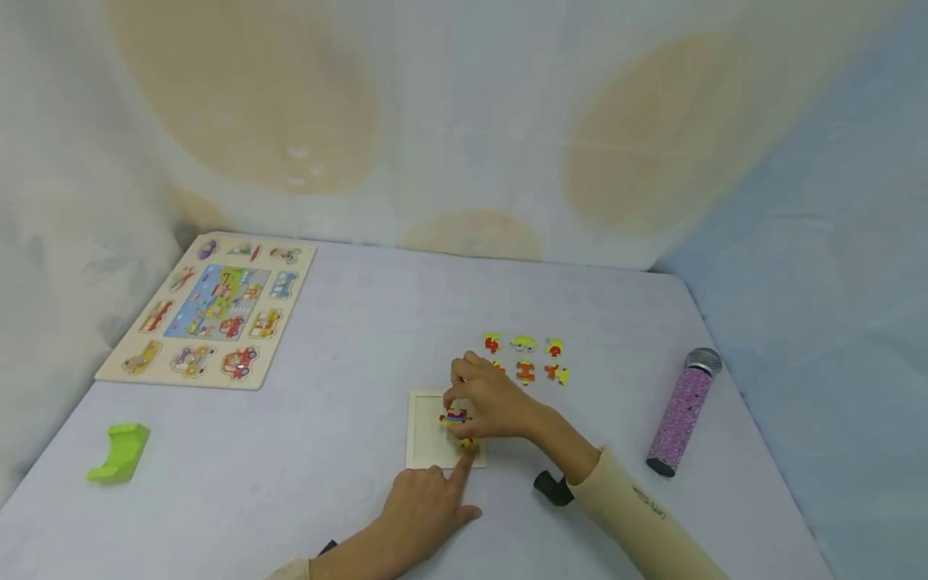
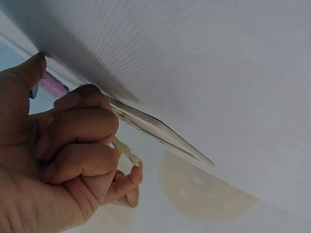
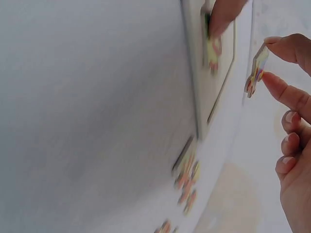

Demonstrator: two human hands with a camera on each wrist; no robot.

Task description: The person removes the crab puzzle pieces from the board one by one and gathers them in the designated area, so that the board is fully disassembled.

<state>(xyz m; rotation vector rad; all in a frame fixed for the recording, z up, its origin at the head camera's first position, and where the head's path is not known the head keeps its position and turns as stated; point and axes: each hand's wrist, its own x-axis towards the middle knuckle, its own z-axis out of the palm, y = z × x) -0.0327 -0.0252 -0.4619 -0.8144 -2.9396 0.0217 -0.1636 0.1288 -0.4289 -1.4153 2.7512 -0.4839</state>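
In the head view my right hand [image 1: 500,403] pinches a colourful jigsaw piece [image 1: 455,416] between thumb and index finger, over a pale wooden puzzle tray [image 1: 411,435]. The right wrist view shows this piece tilted up on edge, off the tray. My left hand [image 1: 424,511] reaches in from the front edge, its straight index finger pressing a yellow-and-red piece [image 1: 467,443] in the tray's near right corner. The left hand's other fingers [image 2: 82,128] are curled in the left wrist view. Several loose jigsaw pieces [image 1: 524,344] lie in two rows beyond my right hand, which partly hides one.
At the back left lies a wooden vehicle puzzle board [image 1: 275,346]. A green curved block [image 1: 123,453] is near the left edge. On the right lies a pink glittery microphone [image 1: 681,411]. A dark rounded object [image 1: 554,488] shows beside my right wrist. Fabric walls surround the table.
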